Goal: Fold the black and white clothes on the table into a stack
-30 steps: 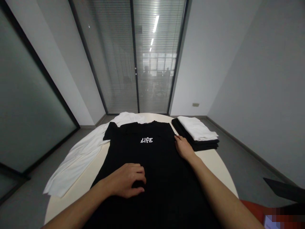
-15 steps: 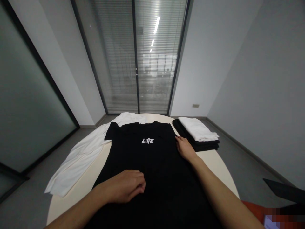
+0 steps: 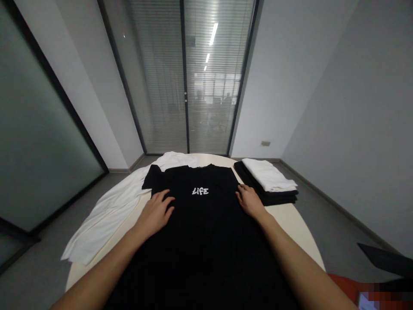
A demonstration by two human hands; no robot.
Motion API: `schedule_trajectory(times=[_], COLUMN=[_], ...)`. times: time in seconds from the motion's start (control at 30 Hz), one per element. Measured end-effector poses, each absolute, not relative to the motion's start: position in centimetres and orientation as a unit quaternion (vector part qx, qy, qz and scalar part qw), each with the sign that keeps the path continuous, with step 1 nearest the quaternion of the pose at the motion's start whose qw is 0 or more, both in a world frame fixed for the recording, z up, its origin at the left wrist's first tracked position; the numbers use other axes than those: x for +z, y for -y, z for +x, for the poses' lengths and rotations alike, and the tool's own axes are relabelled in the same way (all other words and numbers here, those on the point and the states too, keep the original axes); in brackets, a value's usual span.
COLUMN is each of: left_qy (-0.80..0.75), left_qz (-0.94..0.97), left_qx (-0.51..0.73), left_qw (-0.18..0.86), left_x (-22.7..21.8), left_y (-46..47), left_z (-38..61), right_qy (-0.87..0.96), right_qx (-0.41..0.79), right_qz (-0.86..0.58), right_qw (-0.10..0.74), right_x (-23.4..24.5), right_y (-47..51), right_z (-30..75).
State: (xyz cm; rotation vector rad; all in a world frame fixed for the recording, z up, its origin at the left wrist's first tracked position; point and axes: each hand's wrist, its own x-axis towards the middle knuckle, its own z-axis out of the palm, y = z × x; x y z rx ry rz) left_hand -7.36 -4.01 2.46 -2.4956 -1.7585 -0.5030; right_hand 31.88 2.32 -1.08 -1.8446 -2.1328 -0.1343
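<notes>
A black T-shirt (image 3: 206,232) with white "LIFE" lettering lies spread flat on a round cream table (image 3: 293,224), collar at the far side. My left hand (image 3: 156,212) rests flat on the shirt's left chest area near the sleeve, fingers stretched out. My right hand (image 3: 248,200) lies flat on the shirt's right edge, fingers extended, holding nothing. Both forearms reach in from the near edge.
A white garment (image 3: 106,215) drapes over the table's left side and hangs past its rim. At the far right sits a stack of folded black shirts (image 3: 274,197) with a folded white shirt (image 3: 267,174) on top. Glass doors with blinds stand behind.
My left hand has moved from the shirt's middle, where its fingers were curled, up and left to the chest area and now lies flat. My right hand has stayed put.
</notes>
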Motion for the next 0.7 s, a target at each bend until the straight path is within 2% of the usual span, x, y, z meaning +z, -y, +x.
schedule_trajectory(times=[0.07,0.2,0.33,0.57,0.7], left_qy=[0.648,0.694,0.68,0.686,0.685], left_qz=[-0.741,-0.702,-0.715,-0.706,-0.713], left_qx=[-0.167,-0.151,-0.162,-0.172,-0.134], left_qw=[0.058,0.056,0.025,0.04,0.058], left_x=[1.4,0.4,0.1,0.6,0.9], left_y=[2.8,1.6,1.1,0.0,0.2], left_z=[-9.2,-11.8,-12.5,-12.0,-11.3], right_qy=[0.738,0.702,0.691,0.71,0.719], right_qx=[-0.02,0.018,0.039,-0.055,-0.074], right_qz=[-0.645,-0.662,-0.68,-0.659,-0.66], right_qw=[0.197,0.263,0.24,0.241,0.205], right_x=[-1.0,-0.5,0.0,0.2,-0.1], right_y=[-2.5,-2.6,-2.5,-3.2,-3.5], right_z=[32.0,32.2,31.9,31.3,31.2])
